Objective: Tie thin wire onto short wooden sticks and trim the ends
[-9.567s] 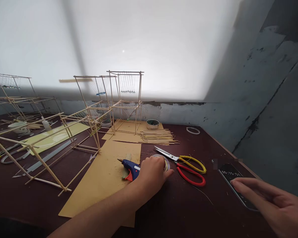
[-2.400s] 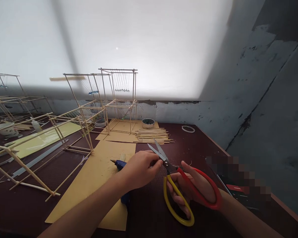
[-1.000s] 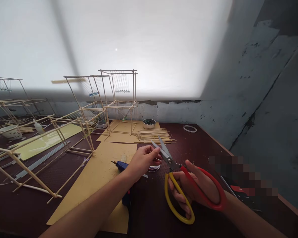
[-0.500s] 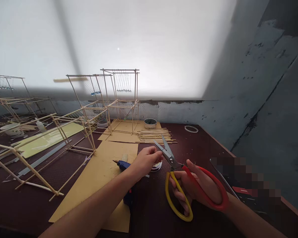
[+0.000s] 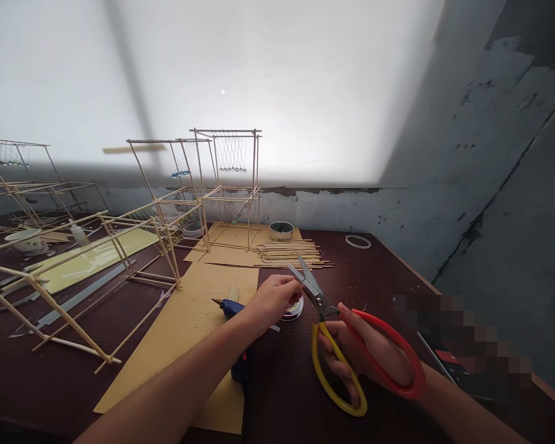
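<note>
Table point(image 5: 361, 271) dark, broad. Stick frames point(image 5: 71, 320) set back and leftward, probably leaving room in front. Scissors point(image 5: 319, 302) gripped in right hand point(image 5: 370, 345), thumb and fingers through handles point(image 5: 417, 370) spread wide, apparently keeping blades point(image 5: 311, 285) parted. Ahead of that grip: blades pointing away, close by left hand point(image 5: 275, 300), fingertips pinched together, any strand between too fine to make out. Beneath, half-hidden: spool point(image 5: 293, 310).

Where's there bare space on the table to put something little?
Mostly bare: the dark table between the white ring and the scissors, right of the sticks; also a strip between the cardboard and the scissors' yellow handle. The left is crowded with stick frames, a cup and a bottle.
</note>
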Motion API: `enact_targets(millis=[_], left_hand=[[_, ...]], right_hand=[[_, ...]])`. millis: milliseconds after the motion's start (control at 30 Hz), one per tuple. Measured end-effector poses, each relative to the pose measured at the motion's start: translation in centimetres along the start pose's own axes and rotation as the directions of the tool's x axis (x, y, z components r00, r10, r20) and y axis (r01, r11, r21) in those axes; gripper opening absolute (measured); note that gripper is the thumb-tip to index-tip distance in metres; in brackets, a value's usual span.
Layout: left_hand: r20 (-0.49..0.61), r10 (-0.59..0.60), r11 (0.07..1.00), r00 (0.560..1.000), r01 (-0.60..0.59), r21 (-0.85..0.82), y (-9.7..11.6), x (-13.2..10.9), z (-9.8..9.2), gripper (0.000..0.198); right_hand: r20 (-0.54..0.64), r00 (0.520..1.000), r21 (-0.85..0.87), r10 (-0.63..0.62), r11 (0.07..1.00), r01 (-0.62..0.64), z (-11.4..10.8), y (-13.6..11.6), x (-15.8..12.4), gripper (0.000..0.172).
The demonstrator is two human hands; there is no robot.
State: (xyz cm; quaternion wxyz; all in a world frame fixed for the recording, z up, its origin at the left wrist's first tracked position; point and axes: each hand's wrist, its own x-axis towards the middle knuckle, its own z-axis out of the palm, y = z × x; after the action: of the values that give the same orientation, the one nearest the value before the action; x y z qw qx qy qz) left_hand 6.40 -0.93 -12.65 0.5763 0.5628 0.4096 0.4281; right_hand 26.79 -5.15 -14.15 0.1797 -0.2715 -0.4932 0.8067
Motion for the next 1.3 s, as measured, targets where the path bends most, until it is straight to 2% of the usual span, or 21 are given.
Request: enact_targets(millis=[367,567,833,1300], left_hand=[[0.037,0.021,0.998,0.999,-0.024,0.061,-0.6,0.2,-0.1,0.021],[0.04,0.015,0.996,0.999,-0.019,0.09,-0.4,0.2,-0.2,0.02],[0.052,0.021,0.994,0.998,-0.027,0.104,-0.2,0.1,-0.1,0.021],[0.044,0.035,0.99,0.998,-0.041,0.136,-0.4,0.3,-0.3,0.02]], right_hand=[[-0.002,1.0,0.005,0.011,1.0,-0.011,0.1,0.2,0.1,0.063],[0.029,0.999,0.006,0.024,1.0,-0.024,0.2,0.2,0.0,0.068],[0.01,0.999,0.002,-0.044,0.999,0.044,1.0,0.1,0.3,0.069],[0.02,0.999,-0.015,-0.035,0.999,0.036,0.6,0.7,0.5,0.077]])
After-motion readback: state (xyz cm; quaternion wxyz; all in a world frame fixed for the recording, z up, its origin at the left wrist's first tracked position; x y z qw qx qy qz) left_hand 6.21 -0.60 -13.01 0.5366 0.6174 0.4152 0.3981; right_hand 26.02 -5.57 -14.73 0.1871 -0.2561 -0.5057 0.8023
